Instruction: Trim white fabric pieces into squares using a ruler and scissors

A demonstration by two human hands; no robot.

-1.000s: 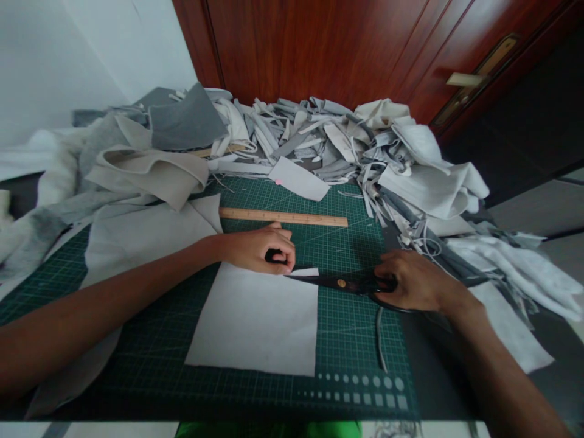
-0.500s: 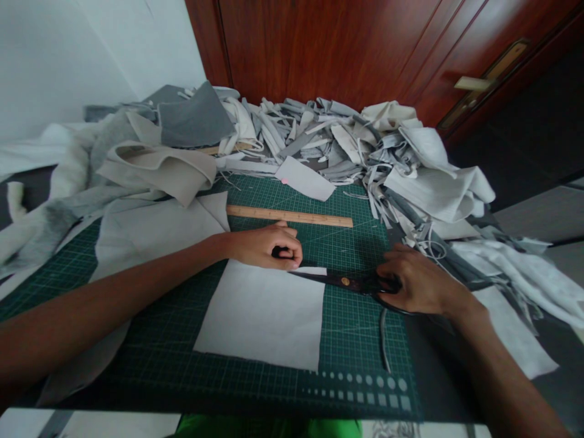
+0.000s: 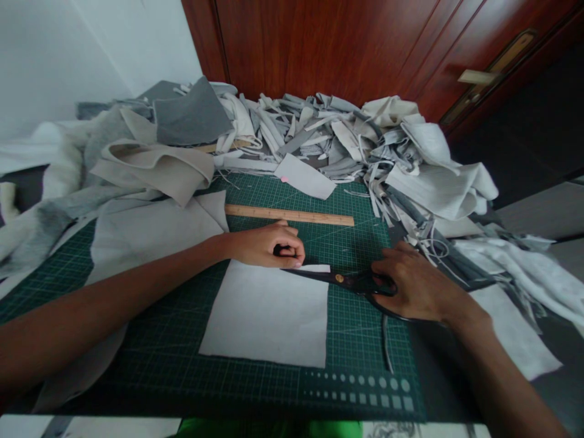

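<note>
A white square of fabric (image 3: pixel 269 313) lies flat on the green cutting mat (image 3: pixel 150 359). My left hand (image 3: pixel 267 245) is curled closed at the fabric's top edge, pinching a narrow strip of it. My right hand (image 3: pixel 413 283) grips the handles of black scissors (image 3: pixel 340 279), whose blades lie along the fabric's top edge and point left toward my left hand. A thin dark offcut strip (image 3: pixel 387 344) lies on the mat below my right hand.
A wooden ruler (image 3: pixel 289 215) lies across the mat beyond my hands. A large heap of grey and white fabric scraps (image 3: pixel 347 137) crowds the mat's far and right sides. Beige fabric sheets (image 3: pixel 146 228) cover the left. A wooden door (image 3: pixel 365 42) stands behind.
The scissors and my right hand have advanced slightly left along the fabric's top edge. My left hand stays pinched at the same place. The camera view shifted a little.
</note>
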